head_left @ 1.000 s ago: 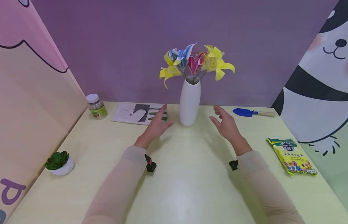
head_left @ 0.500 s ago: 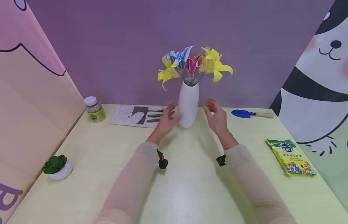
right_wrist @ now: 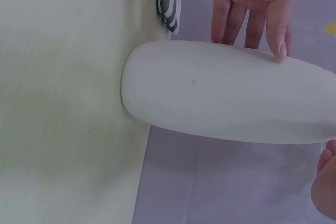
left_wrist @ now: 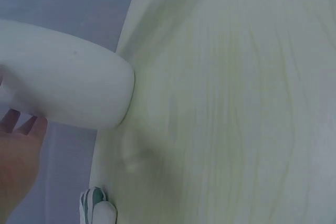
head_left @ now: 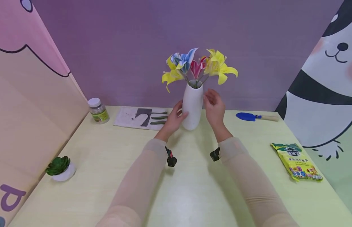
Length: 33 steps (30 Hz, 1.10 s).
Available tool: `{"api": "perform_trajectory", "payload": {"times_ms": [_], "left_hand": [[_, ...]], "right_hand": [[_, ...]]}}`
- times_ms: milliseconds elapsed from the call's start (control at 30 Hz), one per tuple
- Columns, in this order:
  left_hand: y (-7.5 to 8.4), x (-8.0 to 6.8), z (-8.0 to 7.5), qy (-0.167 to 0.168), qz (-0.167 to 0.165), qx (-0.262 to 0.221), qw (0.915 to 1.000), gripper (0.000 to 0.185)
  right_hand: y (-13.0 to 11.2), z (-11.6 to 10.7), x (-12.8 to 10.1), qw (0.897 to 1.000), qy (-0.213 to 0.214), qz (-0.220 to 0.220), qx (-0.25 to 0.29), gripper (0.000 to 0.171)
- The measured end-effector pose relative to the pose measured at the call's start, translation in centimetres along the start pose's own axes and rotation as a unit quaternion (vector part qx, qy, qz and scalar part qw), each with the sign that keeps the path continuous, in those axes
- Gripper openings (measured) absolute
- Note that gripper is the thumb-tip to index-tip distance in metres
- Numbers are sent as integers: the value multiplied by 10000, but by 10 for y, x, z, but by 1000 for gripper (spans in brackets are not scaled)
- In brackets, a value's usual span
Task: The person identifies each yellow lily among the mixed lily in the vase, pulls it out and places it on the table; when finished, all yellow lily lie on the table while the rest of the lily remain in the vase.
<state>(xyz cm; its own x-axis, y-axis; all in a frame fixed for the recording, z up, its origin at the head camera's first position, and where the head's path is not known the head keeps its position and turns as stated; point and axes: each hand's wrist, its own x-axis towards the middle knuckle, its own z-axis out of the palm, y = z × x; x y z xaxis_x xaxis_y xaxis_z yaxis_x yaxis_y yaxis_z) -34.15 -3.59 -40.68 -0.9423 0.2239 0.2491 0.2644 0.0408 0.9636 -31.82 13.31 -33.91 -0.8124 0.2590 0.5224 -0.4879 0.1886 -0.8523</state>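
Observation:
A tall white vase (head_left: 193,105) stands upright near the table's back edge, with blue, red and yellow lilies (head_left: 218,66) in its mouth. My left hand (head_left: 173,121) is at the vase's left side, thumb tip on the front and fingers extending behind its edge. In the right wrist view that left hand (right_wrist: 254,6) shows fairly straight fingers, their tips hidden by the vase. My right hand (head_left: 215,108) is higher up at the vase's right side, fingers loosely bent, fingertips right at its wall. The left wrist view shows the vase base (left_wrist: 113,93) on the table.
Printed gloves (head_left: 136,117) lie left of the vase; a lidded jar (head_left: 98,112) stands beyond them. A potted succulent (head_left: 61,168) is front left. On the right are a blue trowel (head_left: 253,117) and a yellow packet (head_left: 297,162). A purple wall (head_left: 122,63) rises behind the table.
Both hands have moved inward, from apart on either side up to the vase. The right hand has also risen along it, and its fingers have bent more. The vase stands in place.

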Motion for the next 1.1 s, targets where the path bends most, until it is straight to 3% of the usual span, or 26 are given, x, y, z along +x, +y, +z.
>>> {"api": "perform_trajectory", "payload": {"times_ms": [267,533,1100], "left_hand": [[2,2,2,189,-64,28,9998,64],[4,0,4,162,-225,259,9993,65],[7,-1,3,114,-254,430,9987,64]], "right_hand": [[-2,9,13,9995,242,161,154,34],[-2,18,18,9962,658,-11,571,32],[-5,46,26,9788,1622,-168,1243,24]]}}
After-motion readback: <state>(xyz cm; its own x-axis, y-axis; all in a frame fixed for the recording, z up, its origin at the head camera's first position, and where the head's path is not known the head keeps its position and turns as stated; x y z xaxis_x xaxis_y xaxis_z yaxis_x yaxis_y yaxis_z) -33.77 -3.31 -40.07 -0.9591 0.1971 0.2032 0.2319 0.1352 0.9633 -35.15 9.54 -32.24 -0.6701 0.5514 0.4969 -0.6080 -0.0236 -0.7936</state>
